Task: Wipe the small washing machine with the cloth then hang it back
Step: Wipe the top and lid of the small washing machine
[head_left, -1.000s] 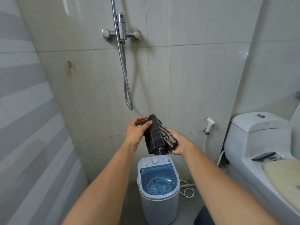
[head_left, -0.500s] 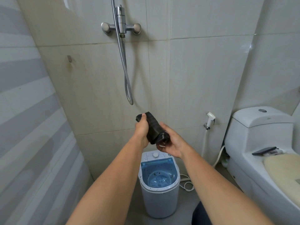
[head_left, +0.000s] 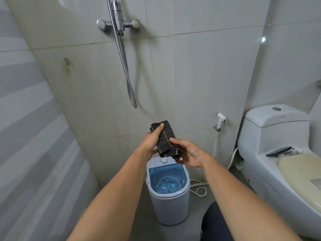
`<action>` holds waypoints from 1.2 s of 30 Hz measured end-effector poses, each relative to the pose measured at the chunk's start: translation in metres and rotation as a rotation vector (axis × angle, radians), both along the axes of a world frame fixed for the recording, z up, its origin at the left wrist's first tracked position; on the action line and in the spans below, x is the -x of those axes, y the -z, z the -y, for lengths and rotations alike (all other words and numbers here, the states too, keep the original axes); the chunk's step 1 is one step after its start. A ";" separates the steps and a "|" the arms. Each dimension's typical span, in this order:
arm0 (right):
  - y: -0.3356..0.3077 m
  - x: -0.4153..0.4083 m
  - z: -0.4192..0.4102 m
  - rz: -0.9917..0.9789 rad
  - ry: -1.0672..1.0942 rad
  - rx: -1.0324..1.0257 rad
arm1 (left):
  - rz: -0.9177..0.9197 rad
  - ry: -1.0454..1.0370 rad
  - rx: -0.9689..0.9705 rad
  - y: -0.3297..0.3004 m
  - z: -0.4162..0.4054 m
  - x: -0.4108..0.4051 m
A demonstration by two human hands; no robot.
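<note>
A dark brown folded cloth with thin pale stripes [head_left: 165, 139] is held up in front of the tiled wall, above a small round white washing machine with a translucent blue lid [head_left: 168, 188] that stands on the floor at about six o'clock from it. The left hand [head_left: 151, 141] grips the cloth's upper end, thumb laid across the top fold and fingers curled behind. The right hand [head_left: 188, 153] cups the lower, bunched end from about four o'clock, its thumb pressed on the fabric and its fingers wrapped beneath. The cloth does not touch the machine.

At twelve o'clock on the wall sits a chrome shower mixer with two round knobs [head_left: 119, 24], its ribbed metal hose [head_left: 127, 80] hanging in a loop. At three o'clock stands a white ceramic toilet [head_left: 278, 136]; a white bidet sprayer [head_left: 220, 120] is mounted on the wall between it and the cloth.
</note>
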State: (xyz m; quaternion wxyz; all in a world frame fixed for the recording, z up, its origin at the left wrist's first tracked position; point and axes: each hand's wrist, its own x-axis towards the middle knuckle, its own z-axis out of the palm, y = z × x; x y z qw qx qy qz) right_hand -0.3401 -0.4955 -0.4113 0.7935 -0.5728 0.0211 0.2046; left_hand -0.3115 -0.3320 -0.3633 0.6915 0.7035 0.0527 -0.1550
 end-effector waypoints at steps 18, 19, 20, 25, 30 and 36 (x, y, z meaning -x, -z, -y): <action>0.110 -0.002 -0.021 -0.442 0.241 -0.350 | -0.163 -0.108 -0.290 0.108 -0.043 0.001; 0.130 -0.005 -0.026 -0.496 0.262 -0.363 | -0.182 -0.117 -0.298 0.124 -0.050 -0.004; 0.149 -0.008 -0.031 -0.550 0.297 -0.367 | -0.193 -0.120 -0.309 0.138 -0.056 -0.010; 0.223 -0.046 -0.059 -0.751 0.409 -0.277 | -0.258 -0.140 -0.381 0.218 -0.080 -0.057; 0.241 -0.135 -0.071 -0.381 0.410 0.225 | -0.301 -0.150 -0.399 0.294 -0.102 -0.117; 0.269 -0.279 -0.077 0.172 0.271 0.890 | -0.329 -0.177 -0.352 0.377 -0.117 -0.165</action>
